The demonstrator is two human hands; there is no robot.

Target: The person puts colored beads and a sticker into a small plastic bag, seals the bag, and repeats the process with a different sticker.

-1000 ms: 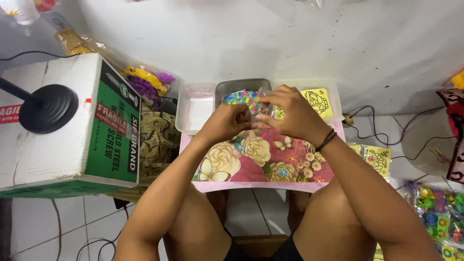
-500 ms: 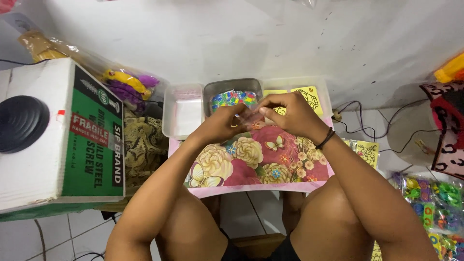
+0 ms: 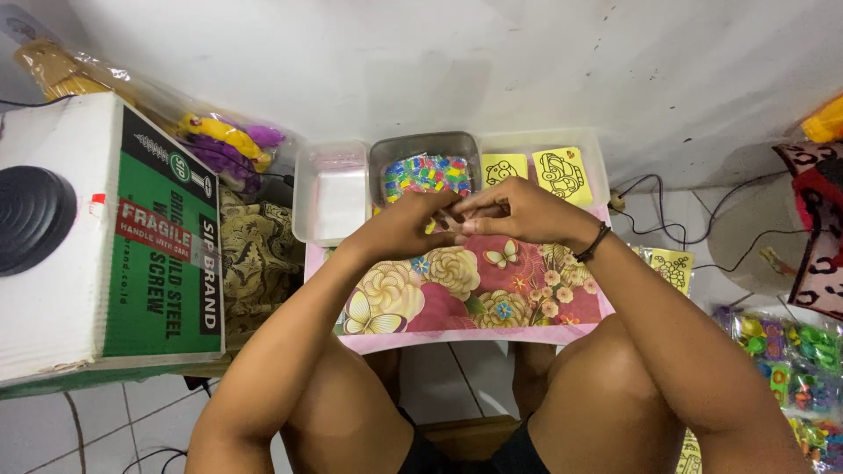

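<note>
Two hands meet above a floral-topped desk [image 3: 457, 298]: the left hand [image 3: 408, 226] and the right hand [image 3: 518, 211] press fingertips together, both grips closed on a small item too hidden to name. Just behind them a grey tray [image 3: 386, 151] holds colourful pieces [image 3: 426, 174], between a white tray [image 3: 338, 193] and yellow picture cards [image 3: 562, 171].

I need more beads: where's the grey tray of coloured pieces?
In the head view, the grey tray sits against the wall just beyond both hands, between the empty white tray and the yellow picture cards.
</note>
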